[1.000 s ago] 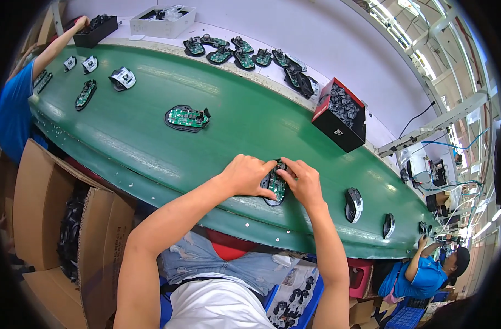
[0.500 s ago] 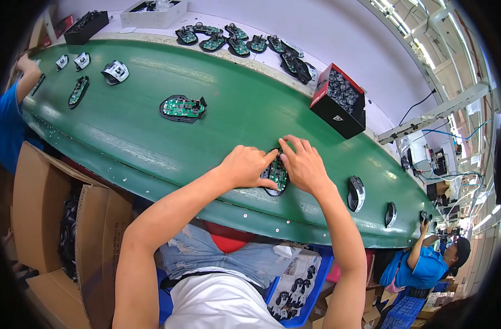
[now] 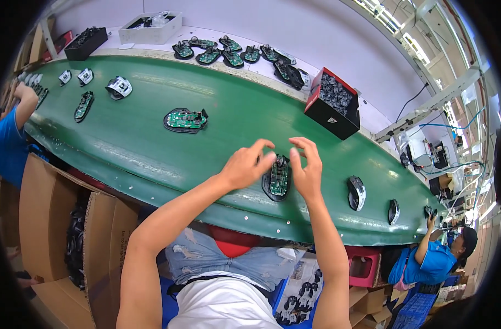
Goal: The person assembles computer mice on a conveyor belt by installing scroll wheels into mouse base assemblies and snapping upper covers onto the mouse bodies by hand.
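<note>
Between my hands a computer mouse base with a green circuit board [image 3: 279, 180] lies on the green conveyor belt [image 3: 234, 118], its small wheel end pointing away from me. My left hand [image 3: 249, 166] is just left of it, thumb and fingers apart, with nothing seen in them. My right hand [image 3: 308, 169] is raised at its right side, fingers bent but spread, also holding nothing visible. Further left on the belt rests another mouse base with a board [image 3: 184, 120]. To the right sits a black and silver mouse [image 3: 357, 193].
Several board assemblies [image 3: 232, 57] lie on the far ledge, beside a red and black box of small dark parts [image 3: 336, 94]. White mouse shells [image 3: 119, 87] are at the left. Cardboard boxes [image 3: 50, 214] stand by the belt. Co-workers in blue [image 3: 426, 265] are at both ends.
Both hands have come off the mouse base and spread apart, leaving it in view on the belt. The scene has shifted slightly with my head.
</note>
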The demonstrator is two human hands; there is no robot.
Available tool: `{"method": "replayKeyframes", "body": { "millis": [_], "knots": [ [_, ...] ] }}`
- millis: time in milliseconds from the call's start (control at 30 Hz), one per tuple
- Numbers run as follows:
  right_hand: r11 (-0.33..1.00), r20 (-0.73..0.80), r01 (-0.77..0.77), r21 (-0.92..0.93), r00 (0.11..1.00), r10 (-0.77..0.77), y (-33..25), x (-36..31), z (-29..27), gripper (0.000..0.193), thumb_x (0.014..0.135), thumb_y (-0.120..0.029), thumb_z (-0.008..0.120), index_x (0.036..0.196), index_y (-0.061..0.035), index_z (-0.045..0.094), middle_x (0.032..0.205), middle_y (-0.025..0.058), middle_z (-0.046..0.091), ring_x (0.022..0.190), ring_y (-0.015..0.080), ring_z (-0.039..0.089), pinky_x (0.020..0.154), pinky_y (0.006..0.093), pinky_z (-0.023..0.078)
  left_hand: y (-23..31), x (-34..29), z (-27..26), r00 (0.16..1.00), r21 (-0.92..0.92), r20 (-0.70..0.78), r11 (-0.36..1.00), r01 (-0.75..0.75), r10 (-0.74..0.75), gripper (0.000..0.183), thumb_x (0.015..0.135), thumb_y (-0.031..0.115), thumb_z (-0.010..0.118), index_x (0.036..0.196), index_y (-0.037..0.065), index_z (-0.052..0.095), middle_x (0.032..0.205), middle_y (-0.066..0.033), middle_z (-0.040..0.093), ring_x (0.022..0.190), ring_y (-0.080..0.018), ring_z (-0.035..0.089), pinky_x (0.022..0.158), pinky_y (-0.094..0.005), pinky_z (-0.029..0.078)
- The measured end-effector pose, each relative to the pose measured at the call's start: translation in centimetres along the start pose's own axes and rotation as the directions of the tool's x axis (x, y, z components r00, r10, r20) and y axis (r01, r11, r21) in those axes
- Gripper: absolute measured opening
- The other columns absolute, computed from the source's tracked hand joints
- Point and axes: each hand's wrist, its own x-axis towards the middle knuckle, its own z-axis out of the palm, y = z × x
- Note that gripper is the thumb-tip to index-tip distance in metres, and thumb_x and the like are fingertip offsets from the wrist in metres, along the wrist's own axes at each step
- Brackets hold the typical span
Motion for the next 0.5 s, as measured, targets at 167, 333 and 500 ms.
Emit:
{"method": "replayKeyframes", "body": {
  "millis": [167,333,500],
  "knots": [
    [0.972,0.252,0.232,-0.023,0.943,-0.219,-5.3,0.5,1.5,0.041,0.074,-0.008,0.077,0.114,-0.0066,0.067,0.113,0.0131,0.063,0.101,0.0337,0.059,0.090,0.0422,0.049,0.7,0.2,-1.9,0.964,-0.608,0.249,0.761,0.227,-0.089,0.065,0.104,0.060,0.027,0.142,0.009,0.042,0.076,0.0025,0.046,0.061,-0.0024,0.041,0.048,-0.0185,0.030],
    [0.957,0.323,0.275,-0.089,0.917,-0.233,-6.1,1.4,1.6,0.034,0.073,-0.005,0.077,0.106,-0.0031,0.068,0.109,0.0120,0.067,0.098,0.0319,0.062,0.087,0.0399,0.051,1.4,-0.2,-3.9,0.933,-0.544,0.348,0.791,0.281,-0.092,0.067,0.102,0.063,0.033,0.140,0.009,0.042,0.092,-0.0024,0.050,0.066,-0.0060,0.042,0.052,-0.0189,0.035],
    [0.979,0.321,0.188,0.073,0.925,-0.202,-6.2,1.3,1.1,0.025,0.081,-0.003,0.074,0.105,-0.0019,0.066,0.110,0.0109,0.068,0.100,0.0237,0.067,0.083,0.0348,0.054,1.6,-0.2,-8.5,0.999,0.096,-0.030,0.995,-0.030,0.033,0.052,0.099,0.046,0.052,0.132,0.007,0.055,0.092,-0.0157,0.072,0.088,-0.0284,0.068,0.075,-0.0408,0.053]
  ]
}}
